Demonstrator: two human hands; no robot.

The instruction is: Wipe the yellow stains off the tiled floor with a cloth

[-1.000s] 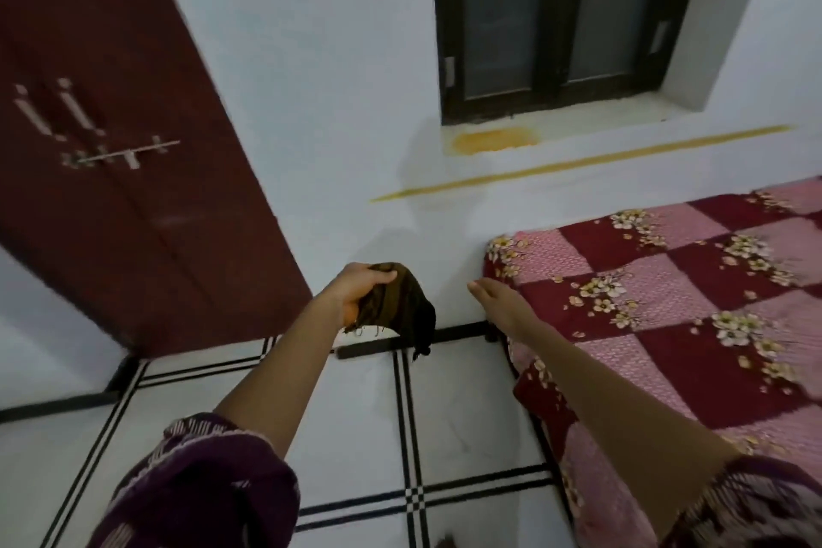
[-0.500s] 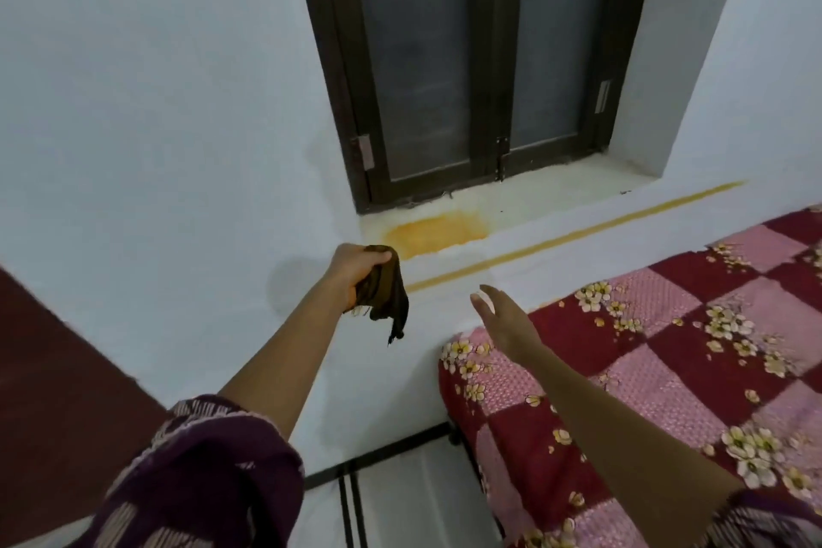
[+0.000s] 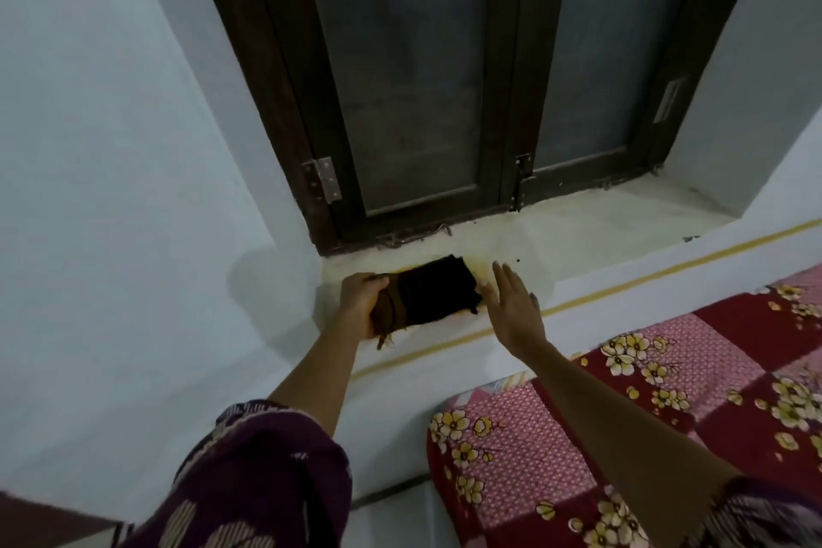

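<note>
Left hand [image 3: 362, 303] grips cloth [image 3: 431, 296] on stained sill [image 3: 578, 218], right hand [image 3: 511, 303] spread

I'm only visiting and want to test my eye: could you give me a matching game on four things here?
1 cloth
2 left hand
3 right hand
4 quilt

A fingers straight
B red-and-pink checks
C dark, spread over yellow stain
D grips cloth's end

Pairs: 1-C, 2-D, 3-A, 4-B

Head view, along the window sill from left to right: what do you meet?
The left hand, gripping the cloth's end → cloth, lying on the sill → right hand, open, beside the cloth's right edge.
</note>
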